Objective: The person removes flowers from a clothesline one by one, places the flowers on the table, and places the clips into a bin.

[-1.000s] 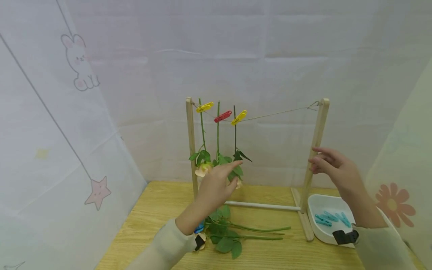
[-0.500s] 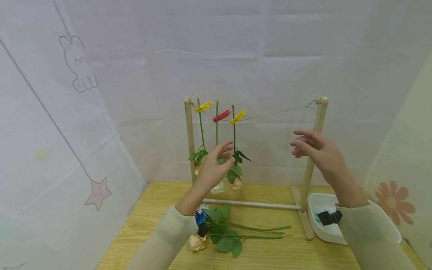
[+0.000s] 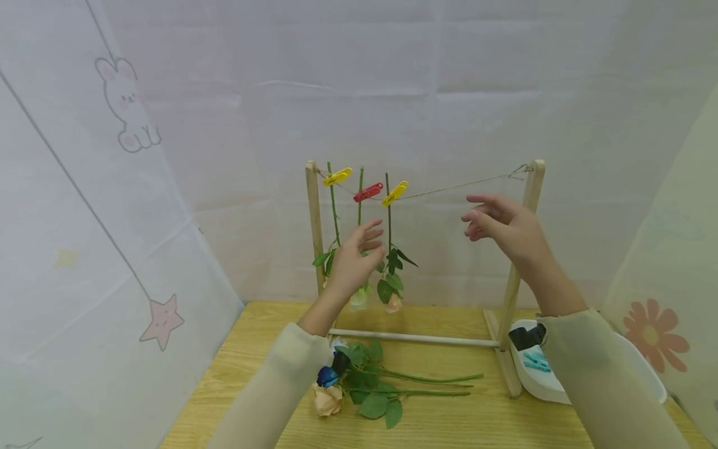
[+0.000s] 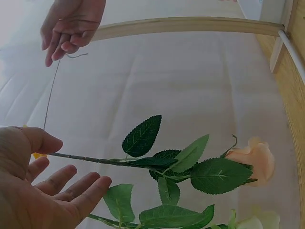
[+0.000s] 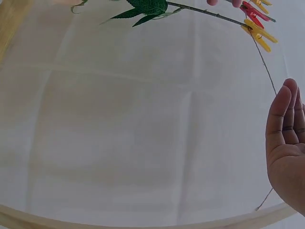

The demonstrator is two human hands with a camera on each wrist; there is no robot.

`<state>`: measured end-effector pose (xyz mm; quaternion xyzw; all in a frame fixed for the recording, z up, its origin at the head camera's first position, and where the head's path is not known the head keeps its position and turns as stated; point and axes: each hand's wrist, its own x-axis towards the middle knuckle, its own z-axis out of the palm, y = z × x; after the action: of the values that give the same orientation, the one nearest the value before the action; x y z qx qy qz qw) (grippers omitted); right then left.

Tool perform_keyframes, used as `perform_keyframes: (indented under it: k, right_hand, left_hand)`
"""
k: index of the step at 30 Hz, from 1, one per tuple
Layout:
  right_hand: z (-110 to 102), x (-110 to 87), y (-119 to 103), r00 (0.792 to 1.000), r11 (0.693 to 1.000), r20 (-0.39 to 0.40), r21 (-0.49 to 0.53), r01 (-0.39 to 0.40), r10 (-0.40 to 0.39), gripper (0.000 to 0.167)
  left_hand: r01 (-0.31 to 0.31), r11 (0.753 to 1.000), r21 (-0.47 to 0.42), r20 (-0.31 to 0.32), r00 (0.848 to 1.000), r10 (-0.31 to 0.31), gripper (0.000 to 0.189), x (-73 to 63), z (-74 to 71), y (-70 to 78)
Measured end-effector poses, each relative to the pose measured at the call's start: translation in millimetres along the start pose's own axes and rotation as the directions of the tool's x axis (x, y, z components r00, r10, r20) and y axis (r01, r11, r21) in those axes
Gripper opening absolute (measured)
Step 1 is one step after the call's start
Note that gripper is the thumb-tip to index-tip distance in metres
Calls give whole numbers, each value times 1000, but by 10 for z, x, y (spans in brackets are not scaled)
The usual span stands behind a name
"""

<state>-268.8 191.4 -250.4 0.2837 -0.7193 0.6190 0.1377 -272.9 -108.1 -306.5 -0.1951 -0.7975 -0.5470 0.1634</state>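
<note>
We see the left hand (image 3: 354, 262), fingers spread, in front of the cream rose (image 3: 359, 298), with the peach rose (image 3: 394, 304) just to its right; both hang head-down from the twine (image 3: 449, 188) by clothespins (image 3: 368, 192), toward the far edge of the desk (image 3: 449, 424). The right hand (image 3: 507, 231), fingers loosely bent, is well apart from both.

Shows the right grip (image 5: 288, 138) with fingers close together, on the near side of a thin string (image 5: 262, 59). Has to the left a yellow clothespin (image 5: 254, 29) clamping a leafy stem (image 5: 209, 14), beside a red clothespin (image 5: 247, 8); to the right, a wooden post (image 5: 257, 219); on the far side, a pale cloth (image 5: 128, 119).
</note>
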Motion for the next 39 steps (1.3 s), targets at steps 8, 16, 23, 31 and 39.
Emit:
perform_keyframes:
  k: [8, 16, 23, 31, 39]
  right_hand:
    - [184, 195, -51, 1000, 1000, 16, 7, -8, 8, 37]
    - [331, 351, -121, 997, 995, 20, -69, -72, 74, 42]
    - [486, 514, -202, 993, 993, 54, -64, -103, 106, 41]
    - [637, 636, -248, 990, 992, 60, -10, -125, 126, 39]
    - [719, 699, -213, 984, 986, 66, -10, -166, 166, 42]
  left_hand:
    - [67, 994, -81, 37, 997, -64, 59, 135, 69, 26]
    - [128, 984, -122, 50, 991, -123, 61, 222, 111, -1]
    - [135, 972, -190, 62, 990, -125, 60, 286, 115, 8]
    - [139, 962, -235, 43, 990, -133, 46, 282, 157, -29]
    - [153, 957, -245, 35, 988, -149, 36, 238, 176, -16]
